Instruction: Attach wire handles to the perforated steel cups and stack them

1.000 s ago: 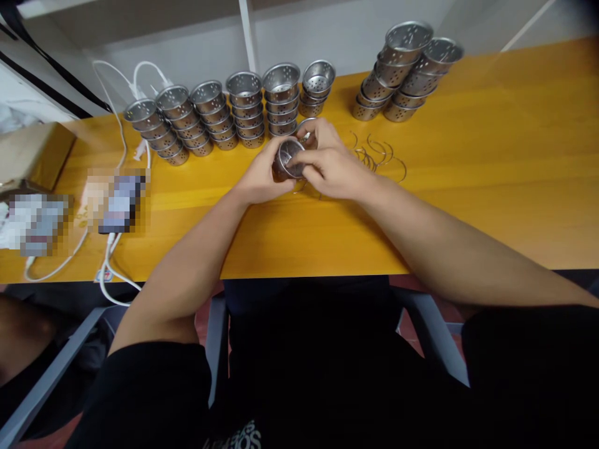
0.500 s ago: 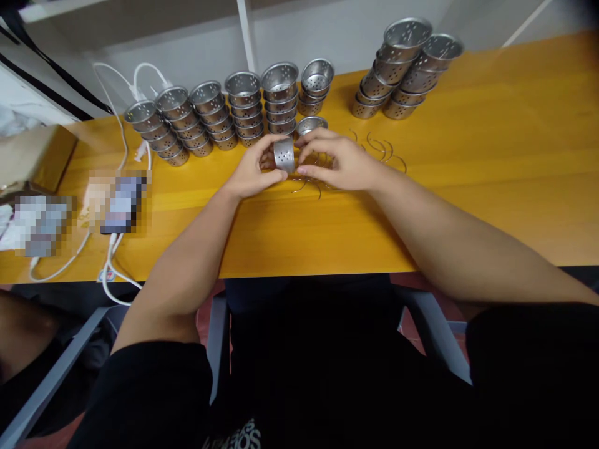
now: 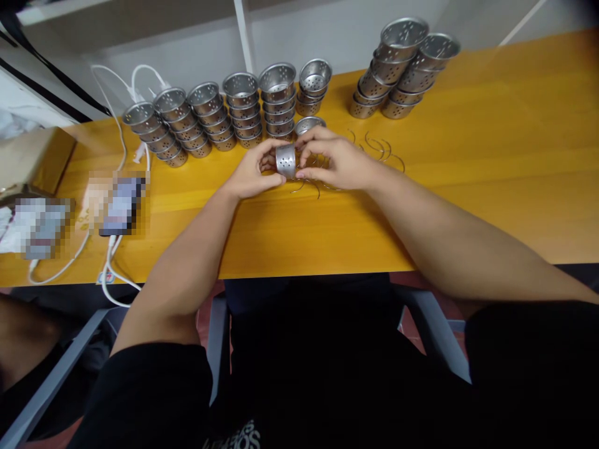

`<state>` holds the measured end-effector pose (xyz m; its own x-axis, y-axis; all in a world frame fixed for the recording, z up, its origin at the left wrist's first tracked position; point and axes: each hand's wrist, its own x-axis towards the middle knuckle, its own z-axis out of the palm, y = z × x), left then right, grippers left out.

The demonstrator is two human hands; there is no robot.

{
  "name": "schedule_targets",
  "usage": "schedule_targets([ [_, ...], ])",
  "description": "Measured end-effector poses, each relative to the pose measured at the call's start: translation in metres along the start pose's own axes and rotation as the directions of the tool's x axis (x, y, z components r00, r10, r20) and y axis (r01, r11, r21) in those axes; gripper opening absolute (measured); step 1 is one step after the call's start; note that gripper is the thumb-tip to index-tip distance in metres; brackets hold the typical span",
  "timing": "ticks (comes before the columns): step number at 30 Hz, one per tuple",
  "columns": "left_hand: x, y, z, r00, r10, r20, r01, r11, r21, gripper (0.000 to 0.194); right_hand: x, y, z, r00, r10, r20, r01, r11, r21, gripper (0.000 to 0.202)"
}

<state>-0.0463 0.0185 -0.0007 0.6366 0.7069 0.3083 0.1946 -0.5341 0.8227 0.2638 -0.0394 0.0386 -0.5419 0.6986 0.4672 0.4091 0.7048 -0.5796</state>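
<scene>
A small perforated metal cup lies on its side in the air just above the table, gripped between the thumb and fingers of my left hand. My right hand is closed in a pinch at the cup's right end, thumb and fingertips close against its edge. Whatever sits between those fingertips is too small to make out. Thin curved wires lie on the table beneath and beside my right hand, partly hidden by it. Just behind my hands stands another perforated cup.
Stacks of perforated cups line the table's back, with two taller stacks farther right. More curved wires lie to the right. At left are a phone with white cables, a blurred device and a cardboard box.
The cup in my left hand has shifted slightly right and down. My right fingertips are now closer to its edge. The stacks and wires stay put.
</scene>
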Motion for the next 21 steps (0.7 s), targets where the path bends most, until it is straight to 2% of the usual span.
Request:
schedule_targets([
  [4,0.004,-0.012,-0.002,0.995,0.098,0.000,-0.098,0.993,-0.059,0.101,0.000,0.003,0.002,1.000,-0.008,-0.008,0.008,1.000,-0.001,0.058],
  [7,0.006,-0.018,-0.004,0.993,0.121,0.013,-0.119,0.987,-0.105,0.102,0.002,0.005,0.004,0.999,-0.034,-0.028,0.035,0.999,0.026,0.063],
  [11,0.003,-0.018,-0.005,0.995,0.102,0.022,-0.098,0.986,-0.133,0.098,0.002,0.005,0.002,0.999,-0.027,-0.022,0.029,0.996,0.084,0.067],
  [15,0.000,-0.021,-0.007,0.999,0.044,-0.016,-0.045,0.994,-0.100,0.098,-0.001,0.005,-0.002,1.000,-0.014,0.009,0.012,0.990,0.139,0.065],
  [21,0.001,-0.031,-0.011,0.990,-0.008,-0.143,0.000,0.999,-0.054,0.111,-0.008,0.013,-0.003,0.996,0.026,0.085,-0.029,0.999,0.032,0.056],
])
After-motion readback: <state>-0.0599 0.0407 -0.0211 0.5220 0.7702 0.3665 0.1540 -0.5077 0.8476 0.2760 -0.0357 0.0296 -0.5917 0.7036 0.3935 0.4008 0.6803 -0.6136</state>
